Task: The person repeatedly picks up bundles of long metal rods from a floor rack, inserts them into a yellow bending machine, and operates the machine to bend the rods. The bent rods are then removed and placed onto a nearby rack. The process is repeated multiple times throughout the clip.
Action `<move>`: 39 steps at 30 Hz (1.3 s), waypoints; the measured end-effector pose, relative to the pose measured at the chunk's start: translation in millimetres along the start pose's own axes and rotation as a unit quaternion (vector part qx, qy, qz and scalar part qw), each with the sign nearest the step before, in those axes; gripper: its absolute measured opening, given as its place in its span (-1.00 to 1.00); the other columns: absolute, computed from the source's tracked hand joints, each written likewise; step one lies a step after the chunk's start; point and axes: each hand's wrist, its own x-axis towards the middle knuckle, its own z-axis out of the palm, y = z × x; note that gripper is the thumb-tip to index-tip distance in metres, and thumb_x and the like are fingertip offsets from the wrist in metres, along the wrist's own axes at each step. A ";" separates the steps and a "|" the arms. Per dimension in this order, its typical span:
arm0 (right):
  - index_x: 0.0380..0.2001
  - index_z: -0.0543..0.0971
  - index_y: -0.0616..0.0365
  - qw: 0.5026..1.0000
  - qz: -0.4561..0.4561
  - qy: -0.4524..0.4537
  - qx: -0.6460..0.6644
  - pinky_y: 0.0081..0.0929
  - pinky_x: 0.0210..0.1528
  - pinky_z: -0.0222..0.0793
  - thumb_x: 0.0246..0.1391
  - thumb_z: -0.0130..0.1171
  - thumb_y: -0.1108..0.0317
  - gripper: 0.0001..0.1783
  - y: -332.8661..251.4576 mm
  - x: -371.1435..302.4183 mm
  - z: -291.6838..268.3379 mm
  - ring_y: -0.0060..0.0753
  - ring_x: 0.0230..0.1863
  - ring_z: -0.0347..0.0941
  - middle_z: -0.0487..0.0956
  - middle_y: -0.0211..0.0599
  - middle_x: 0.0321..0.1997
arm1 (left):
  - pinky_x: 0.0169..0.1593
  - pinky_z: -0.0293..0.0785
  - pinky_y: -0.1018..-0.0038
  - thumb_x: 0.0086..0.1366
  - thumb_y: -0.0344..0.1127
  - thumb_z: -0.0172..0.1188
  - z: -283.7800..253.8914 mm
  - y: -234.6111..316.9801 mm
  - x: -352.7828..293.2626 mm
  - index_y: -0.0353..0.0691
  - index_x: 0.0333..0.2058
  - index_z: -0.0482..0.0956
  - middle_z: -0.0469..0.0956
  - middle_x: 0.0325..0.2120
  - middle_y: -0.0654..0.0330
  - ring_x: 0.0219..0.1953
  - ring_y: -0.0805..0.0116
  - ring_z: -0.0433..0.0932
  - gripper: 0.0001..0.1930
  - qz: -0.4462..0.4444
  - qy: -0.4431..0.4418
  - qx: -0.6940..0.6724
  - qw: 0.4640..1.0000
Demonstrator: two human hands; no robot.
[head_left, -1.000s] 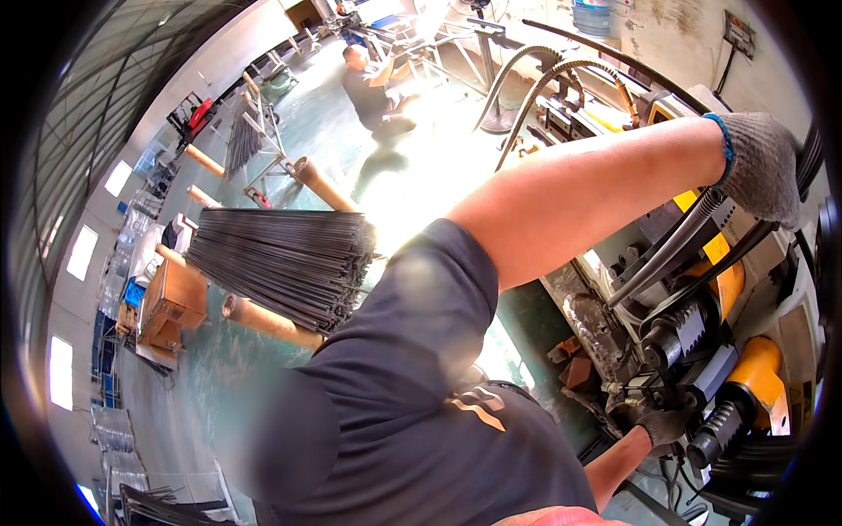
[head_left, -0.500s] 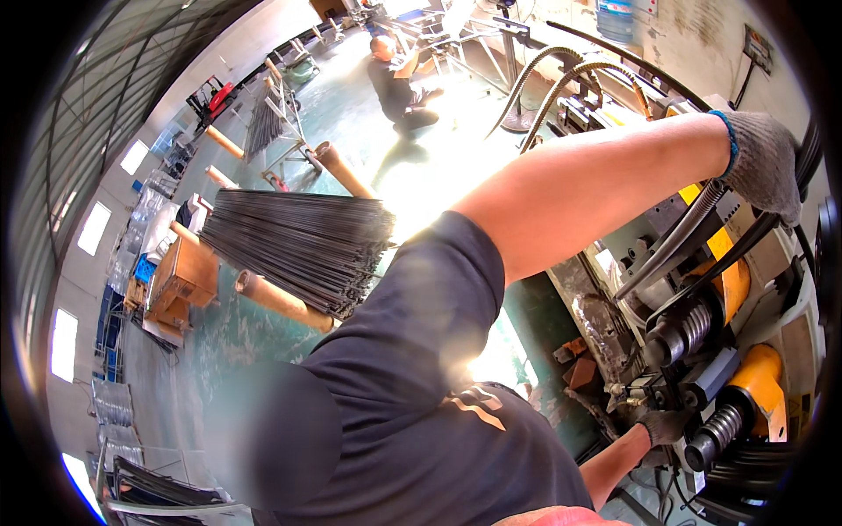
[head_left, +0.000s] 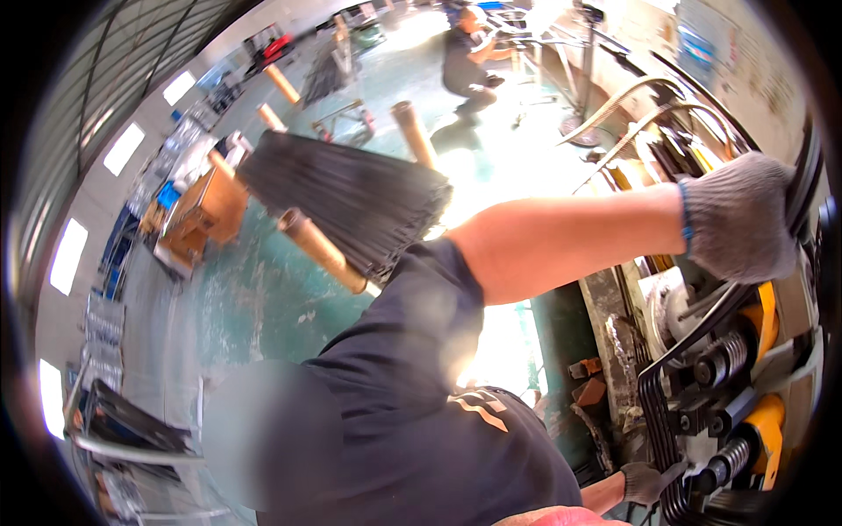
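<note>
My left hand (head_left: 744, 219), in a grey knit glove with a blue cuff, reaches out at the upper right. It is closed round a bundle of thin black rods (head_left: 651, 390). From the glove the rods run down past the machine and bend toward the lower edge. My right hand (head_left: 643, 484), gloved too, is low at the right beside the downward run of the rods. It seems closed on them, with a grey tip lying across; most of its fingers are hidden. Close by are the machine's dark ribbed cylinders (head_left: 721, 359) and yellow brackets (head_left: 768, 430).
A large stack of black rods (head_left: 342, 197) rests on brown tubes (head_left: 320, 250) over the green floor. Cardboard boxes (head_left: 206, 215) stand beyond it. A person (head_left: 465, 61) crouches at the back by a metal frame. Hoses (head_left: 631, 96) arch over the machine's far end.
My view has swung, shifting the background right. My left hand appears lower and nearer with the rods. My right hand has moved down, and bent rods now show beside it.
</note>
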 end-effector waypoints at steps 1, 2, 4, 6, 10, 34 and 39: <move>0.07 0.65 0.07 0.999 -0.013 -0.024 0.019 -0.40 0.01 0.56 0.17 0.24 0.43 -0.62 -6.0 -7.4 4.2 -0.25 -0.06 0.65 0.68 -0.14 0.05 | -0.37 0.64 0.48 0.18 -0.47 0.24 -17.4 22.2 -37.2 -0.32 -0.31 0.58 0.61 -0.48 0.23 -0.50 0.41 0.61 -0.89 -0.002 0.034 -0.049 0.998; 0.06 0.65 0.08 0.998 -0.026 -0.047 0.040 -0.40 0.00 0.56 0.17 0.24 0.42 -0.64 -12.8 -15.9 11.0 -0.25 -0.07 0.65 0.68 -0.14 0.04 | -0.35 0.65 0.45 0.15 -0.45 0.27 -30.6 34.8 -69.0 -0.28 -0.37 0.55 0.60 -0.51 0.24 -0.48 0.38 0.62 -0.91 0.017 0.093 -0.011 0.995; 0.04 0.65 0.12 0.990 -0.053 -0.105 0.078 -0.41 -0.02 0.56 0.18 0.25 0.40 -0.66 -31.8 -31.0 26.0 -0.26 -0.09 0.64 0.69 -0.13 0.02 | -0.37 0.64 0.41 0.11 -0.45 0.29 -49.6 59.0 -128.0 -0.28 -0.37 0.54 0.57 -0.51 0.23 -0.47 0.35 0.61 -0.88 0.017 0.213 0.036 0.976; 0.02 0.65 0.15 0.975 -0.083 -0.167 0.121 -0.41 -0.04 0.56 0.19 0.26 0.38 -0.68 -56.5 -53.2 43.8 -0.27 -0.11 0.64 0.69 -0.13 0.01 | -0.33 0.59 0.38 0.10 -0.50 0.25 -66.1 76.6 -191.4 -0.26 -0.40 0.49 0.50 -0.50 0.25 -0.44 0.39 0.58 -0.89 0.031 0.290 0.171 0.941; -0.03 0.66 0.22 0.921 -0.130 -0.309 0.197 -0.42 -0.08 0.56 0.21 0.28 0.34 -0.70 -108.1 -107.3 76.0 -0.29 -0.15 0.63 0.69 -0.12 -0.02 | -0.29 0.55 0.45 0.20 -0.56 0.25 -65.6 142.2 -304.8 -0.25 -0.32 0.50 0.52 -0.42 0.24 -0.35 0.47 0.57 -0.87 -0.174 0.456 0.009 0.873; 0.03 0.62 0.34 0.449 -0.428 -0.686 0.381 -0.38 -0.05 0.47 0.33 0.25 0.15 -0.56 -380.2 -501.1 -210.1 -0.44 -0.12 0.56 0.70 -0.21 -0.09 | -0.23 0.67 0.07 0.19 -0.59 0.06 171.2 486.1 -661.3 -0.39 -0.11 0.43 0.58 -0.44 -0.07 -0.38 -0.06 0.65 -0.74 0.132 0.894 0.227 0.364; 0.08 0.61 0.10 0.238 -0.624 -0.448 0.594 -0.26 0.09 0.46 0.40 0.03 0.32 -0.70 -456.7 -596.9 -396.0 -0.09 0.04 0.59 0.62 -0.04 0.12 | -0.09 0.63 0.12 0.22 -0.56 0.05 215.0 589.7 -761.1 -0.41 -0.11 0.42 0.59 -0.37 -0.09 -0.25 -0.04 0.65 -0.76 0.221 0.879 0.231 0.355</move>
